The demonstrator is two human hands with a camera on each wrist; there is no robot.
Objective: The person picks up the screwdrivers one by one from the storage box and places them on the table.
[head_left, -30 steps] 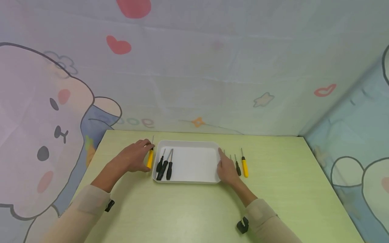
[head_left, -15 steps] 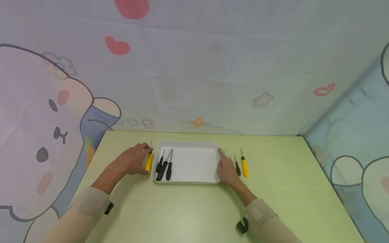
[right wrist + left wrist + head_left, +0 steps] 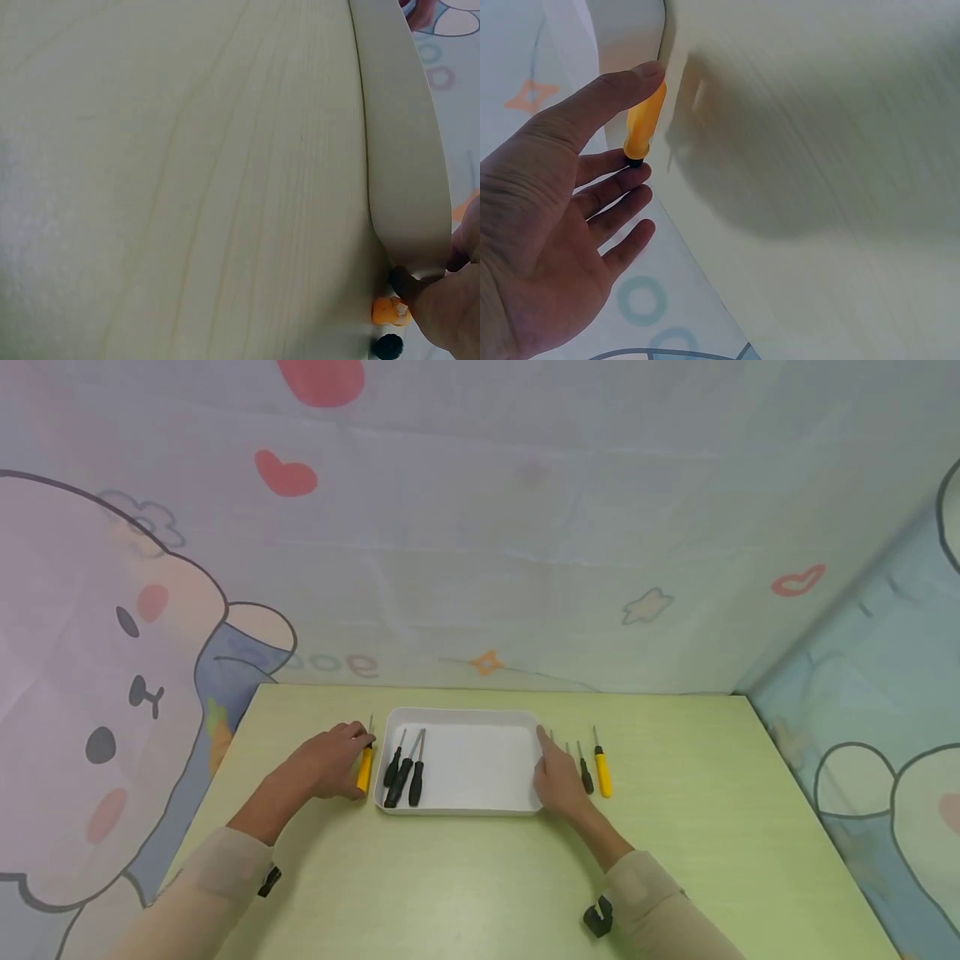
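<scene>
My left hand [image 3: 330, 764] pinches a yellow-handled screwdriver [image 3: 364, 771] just left of the white tray [image 3: 480, 768], its shaft pointing away from me. In the left wrist view, the thumb presses the end of the handle [image 3: 646, 124] and fingertips meet its black collar; a shadow falls apart from it on the table. My right hand [image 3: 558, 782] grips the tray's right side; in the right wrist view thumb and finger close on the tray wall [image 3: 409, 165]. Three black screwdrivers [image 3: 416, 783] lie at the tray's left end.
Right of the tray lie another yellow screwdriver [image 3: 603, 774] and a black screwdriver [image 3: 586, 777]. Further shafts [image 3: 567, 750] show beside my right hand, which hides their handles. A printed cloth [image 3: 480, 568] hangs behind the table's far edge.
My left hand has moved slightly toward me and to the left with the yellow screwdriver. My right hand and the tray have stayed in place.
</scene>
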